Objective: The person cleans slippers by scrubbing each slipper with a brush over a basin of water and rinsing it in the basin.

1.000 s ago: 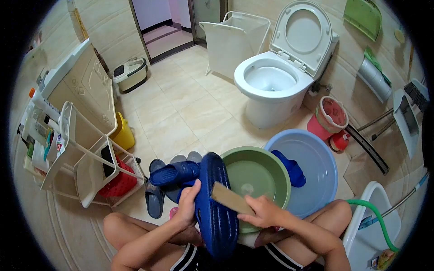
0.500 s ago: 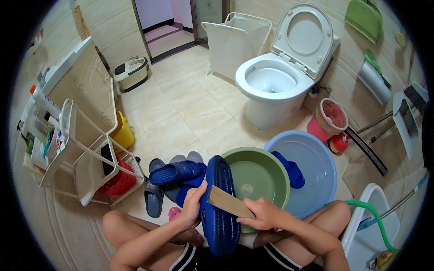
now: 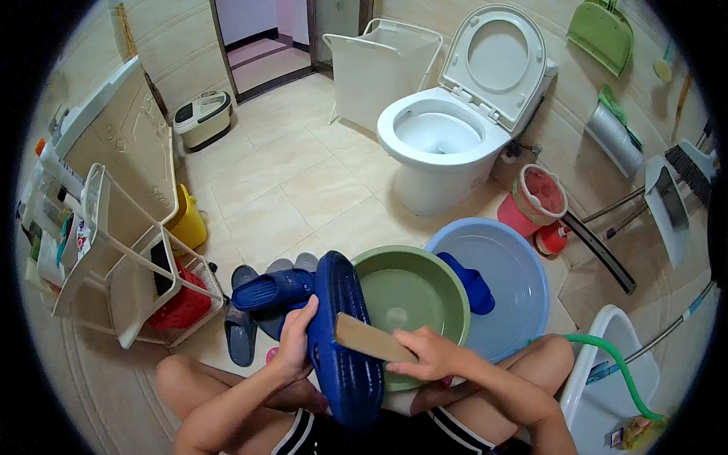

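My left hand (image 3: 296, 345) grips a wet dark-blue slipper (image 3: 349, 383) by its side, holding it tilted on edge above my lap. Closed around one end of a flat, wooden-backed scrubbing brush (image 3: 370, 339) is my right hand (image 3: 429, 355). The brush lies against the slipper's side; its bristles are hidden. Just beyond, a green basin (image 3: 461, 307) holds water. A blue basin (image 3: 542, 284) to its right holds water too, with another blue slipper (image 3: 469, 287) at its left side. Left of the held slipper, a blue slipper (image 3: 273, 290) rests on several greyish slippers (image 3: 241, 337).
A toilet (image 3: 436, 171) with raised lid stands ahead, beside a white laundry hamper (image 3: 360, 83). At left is a shelf rack (image 3: 136, 288) with a red basket (image 3: 182, 299). A pink bucket (image 3: 519, 216), white tub (image 3: 591, 394) and green hose (image 3: 626, 371) are at right.
The whole view has shifted slightly, so things appear further left. Both hands keep their hold, and the brush stays against the slipper's side.
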Available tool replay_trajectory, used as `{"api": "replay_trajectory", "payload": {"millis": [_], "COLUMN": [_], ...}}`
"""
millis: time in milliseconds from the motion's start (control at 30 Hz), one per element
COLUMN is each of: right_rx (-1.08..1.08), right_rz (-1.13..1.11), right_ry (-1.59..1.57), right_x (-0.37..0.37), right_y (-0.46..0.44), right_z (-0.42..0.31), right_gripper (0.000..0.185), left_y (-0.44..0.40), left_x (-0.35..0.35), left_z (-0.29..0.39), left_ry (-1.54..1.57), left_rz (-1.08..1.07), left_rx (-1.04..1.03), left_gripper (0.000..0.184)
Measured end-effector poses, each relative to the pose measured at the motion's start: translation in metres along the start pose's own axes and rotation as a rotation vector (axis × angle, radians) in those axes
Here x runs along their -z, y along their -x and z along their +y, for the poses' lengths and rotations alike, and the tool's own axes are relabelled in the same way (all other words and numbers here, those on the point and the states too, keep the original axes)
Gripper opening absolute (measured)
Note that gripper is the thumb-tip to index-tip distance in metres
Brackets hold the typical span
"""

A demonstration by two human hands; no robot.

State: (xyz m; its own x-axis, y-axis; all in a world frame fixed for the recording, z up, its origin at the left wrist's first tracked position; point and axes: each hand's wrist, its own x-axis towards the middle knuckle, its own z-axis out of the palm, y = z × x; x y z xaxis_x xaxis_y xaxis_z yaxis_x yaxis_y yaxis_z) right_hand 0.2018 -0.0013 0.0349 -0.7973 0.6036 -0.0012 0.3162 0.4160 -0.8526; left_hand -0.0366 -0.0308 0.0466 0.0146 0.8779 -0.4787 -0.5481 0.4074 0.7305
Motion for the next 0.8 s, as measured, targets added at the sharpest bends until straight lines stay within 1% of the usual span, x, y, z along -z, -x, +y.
{"api": "replay_trajectory", "payload": {"millis": [67, 100, 133, 200, 233, 267, 333, 367, 433, 467, 500, 533, 567, 633, 733, 767, 800], "right_rx": [0.024, -0.024, -0.021, -0.273, -0.233, -0.229, -0.172, -0.173, -0.046, -0.048, -0.06, -0.07, -0.067, -0.321, -0.292, -0.218, -0.222], "right_rz": [0.01, 0.061, 0.059, 0.154, 0.2, 0.198, 0.058, 0.058, -0.035, -0.033, 0.017, 0.067, 0.067, 0.208, 0.2, 0.165, 0.164], "right_ry": [-0.007, 0.062, 0.062, 0.022, 0.032, 0.034, 0.026, 0.028, -0.029, -0.033, 0.011, 0.057, 0.055, -0.096, -0.076, -0.095, -0.094], "right_x": [-0.002, -0.005, -0.008, -0.011, -0.01, -0.01, -0.009, -0.007, -0.006, -0.006, -0.006, -0.006, -0.007, -0.009, -0.005, -0.005, -0.005], "right_y": [0.0, 0.0, -0.001, -0.004, -0.004, -0.005, -0.001, 0.0, 0.0, 0.0, -0.001, -0.002, -0.003, -0.006, -0.005, -0.004, -0.002], "right_z": [-0.004, 0.003, 0.012, 0.026, 0.026, 0.023, 0.017, 0.01, -0.004, -0.003, -0.001, 0.002, 0.008, 0.02, 0.021, 0.014, 0.005], "right_gripper": [0.038, 0.039, 0.039, 0.04, 0.041, 0.041, 0.042, 0.042, 0.042, 0.042, 0.042, 0.041, 0.041, 0.04, 0.039, 0.039, 0.039], "left_y": [-0.001, 0.0, 0.002, 0.001, 0.003, 0.003, 0.001, -0.001, -0.002, -0.002, -0.002, -0.001, 0.001, 0.001, 0.003, 0.004, 0.004], "left_x": [0.005, 0.004, 0.004, 0.008, 0.005, 0.003, 0.008, 0.009, 0.005, 0.006, 0.006, 0.004, 0.003, 0.005, 0.004, 0.001, 0.0], "left_z": [-0.005, -0.007, -0.01, -0.024, -0.024, -0.023, -0.019, -0.018, -0.009, -0.008, -0.009, -0.012, -0.014, -0.023, -0.017, -0.01, -0.006], "left_ry": [-0.033, -0.074, -0.114, -0.11, -0.106, -0.103, -0.091, -0.081, -0.016, -0.012, -0.016, -0.05, -0.082, -0.103, -0.136, -0.108, -0.079], "left_rz": [-0.024, -0.029, -0.031, -0.044, -0.038, -0.037, -0.026, -0.013, -0.008, -0.022, -0.022, -0.026, -0.028, -0.05, -0.063, -0.038, -0.013], "left_rx": [-0.001, 0.025, 0.049, 0.118, 0.112, 0.108, 0.074, 0.043, 0.04, 0.044, 0.046, 0.08, 0.112, 0.146, 0.14, 0.094, 0.051], "left_gripper": [0.043, 0.043, 0.044, 0.043, 0.043, 0.043, 0.042, 0.042, 0.042, 0.043, 0.043, 0.043, 0.043, 0.042, 0.042, 0.042, 0.042]}}
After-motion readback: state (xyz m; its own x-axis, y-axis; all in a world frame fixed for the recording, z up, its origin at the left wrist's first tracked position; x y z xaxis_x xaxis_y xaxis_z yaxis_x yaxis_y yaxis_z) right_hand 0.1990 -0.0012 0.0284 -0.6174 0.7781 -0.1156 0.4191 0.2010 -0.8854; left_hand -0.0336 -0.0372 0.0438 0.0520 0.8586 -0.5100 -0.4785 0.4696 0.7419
